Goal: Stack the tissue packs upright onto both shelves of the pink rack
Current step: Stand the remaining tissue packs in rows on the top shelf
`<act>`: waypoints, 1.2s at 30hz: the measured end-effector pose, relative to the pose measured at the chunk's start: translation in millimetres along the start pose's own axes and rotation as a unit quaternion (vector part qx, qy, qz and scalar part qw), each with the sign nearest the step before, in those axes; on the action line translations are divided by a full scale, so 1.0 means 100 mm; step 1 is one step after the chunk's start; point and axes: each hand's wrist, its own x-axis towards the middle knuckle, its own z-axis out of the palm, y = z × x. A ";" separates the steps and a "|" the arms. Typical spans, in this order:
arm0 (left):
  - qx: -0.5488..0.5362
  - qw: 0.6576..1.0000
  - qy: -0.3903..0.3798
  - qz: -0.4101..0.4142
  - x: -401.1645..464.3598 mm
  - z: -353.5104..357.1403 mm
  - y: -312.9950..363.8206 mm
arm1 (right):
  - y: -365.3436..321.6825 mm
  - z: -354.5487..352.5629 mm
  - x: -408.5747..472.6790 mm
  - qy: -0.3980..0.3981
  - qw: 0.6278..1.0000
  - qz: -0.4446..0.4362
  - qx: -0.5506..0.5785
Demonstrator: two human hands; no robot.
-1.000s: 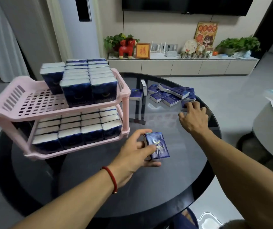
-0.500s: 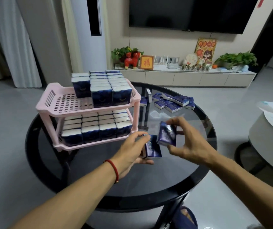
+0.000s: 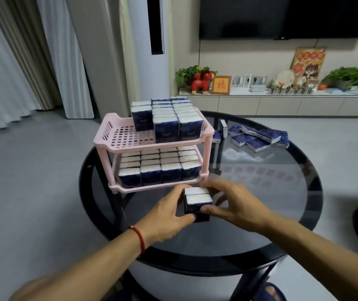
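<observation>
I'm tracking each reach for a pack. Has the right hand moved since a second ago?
Yes. The right hand came back from the loose packs at the table's far side toward the person, and now grips the two packs before the pink rack.

A home living room is showing here: a television (image 3: 286,17) is hanging at upper right above a low cabinet (image 3: 282,105) holding plants (image 3: 351,76), with curtains (image 3: 11,61) hanging at left.

Two packs (image 3: 197,202) now together between hands (image 3: 199,205)
</observation>
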 end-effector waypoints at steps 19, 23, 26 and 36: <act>0.066 0.960 0.253 0.104 -0.29 -1.20 0.70 | -0.27 -0.18 0.45 0.236 0.970 -0.033 -0.045; 0.123 0.945 0.287 0.092 -0.07 -1.72 0.95 | -0.12 -0.21 0.57 0.301 0.953 0.017 -0.031; 0.144 0.954 0.262 0.038 0.24 -1.93 0.94 | -0.03 -0.20 0.59 0.304 0.951 0.038 -0.036; 0.218 0.952 0.216 -0.018 0.88 -1.87 0.54 | 0.20 -0.11 0.65 0.272 0.958 0.077 -0.043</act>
